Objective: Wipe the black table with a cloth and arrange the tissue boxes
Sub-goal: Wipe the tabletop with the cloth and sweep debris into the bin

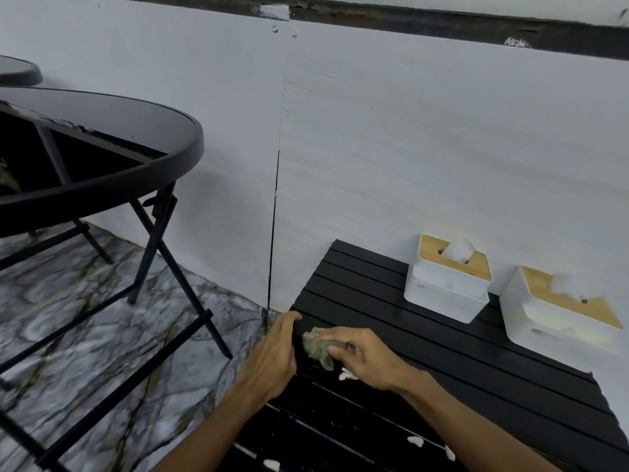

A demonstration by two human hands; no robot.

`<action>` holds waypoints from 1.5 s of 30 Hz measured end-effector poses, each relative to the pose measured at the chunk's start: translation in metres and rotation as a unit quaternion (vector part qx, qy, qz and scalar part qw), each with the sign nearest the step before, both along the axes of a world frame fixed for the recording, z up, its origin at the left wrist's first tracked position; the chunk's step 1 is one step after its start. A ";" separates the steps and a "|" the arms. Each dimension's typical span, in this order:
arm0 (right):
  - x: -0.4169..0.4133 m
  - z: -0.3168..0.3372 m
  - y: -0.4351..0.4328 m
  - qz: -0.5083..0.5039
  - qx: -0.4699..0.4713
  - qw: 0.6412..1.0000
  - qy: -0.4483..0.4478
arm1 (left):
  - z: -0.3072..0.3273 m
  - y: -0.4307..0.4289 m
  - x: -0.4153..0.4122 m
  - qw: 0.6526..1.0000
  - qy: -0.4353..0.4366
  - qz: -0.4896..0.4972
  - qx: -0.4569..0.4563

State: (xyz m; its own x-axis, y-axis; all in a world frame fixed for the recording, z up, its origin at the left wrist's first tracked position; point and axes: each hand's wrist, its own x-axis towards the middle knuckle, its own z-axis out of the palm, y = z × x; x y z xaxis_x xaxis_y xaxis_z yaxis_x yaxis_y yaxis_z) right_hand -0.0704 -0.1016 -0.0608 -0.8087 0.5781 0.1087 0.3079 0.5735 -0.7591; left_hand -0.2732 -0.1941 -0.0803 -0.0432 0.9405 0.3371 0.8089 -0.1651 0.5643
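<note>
A low black slatted table point(476, 366) stands against the white wall at the lower right. My right hand point(364, 356) presses a crumpled grey-green cloth point(318, 347) onto the table near its left edge. My left hand point(275, 356) rests at that left edge, fingers curled over the rim, touching the cloth's side. Two white tissue boxes with wooden lids stand at the back of the table by the wall: one point(449, 281) nearer the middle, the other point(561, 311) at the right. White specks and smears point(347, 374) dot the slats close to me.
A round black glass-topped folding table point(102, 158) stands to the left, its crossed legs point(160, 267) reaching over the marbled floor point(102, 318). A second dark round top point(17, 73) shows at the far left. The white wall point(374, 148) runs behind everything.
</note>
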 end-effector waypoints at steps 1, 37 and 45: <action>0.005 0.004 -0.001 -0.033 -0.022 0.999 0.017 | -0.001 0.000 -0.001 1.000 0.007 -0.001 0.000; 0.069 -0.012 -0.011 -0.133 0.135 0.977 -0.101 | -0.013 -0.027 0.012 0.992 0.114 -0.011 -0.061; 0.122 0.025 -0.087 -0.147 -0.031 0.988 -0.026 | -0.012 -0.040 0.010 0.991 0.112 -0.038 -0.064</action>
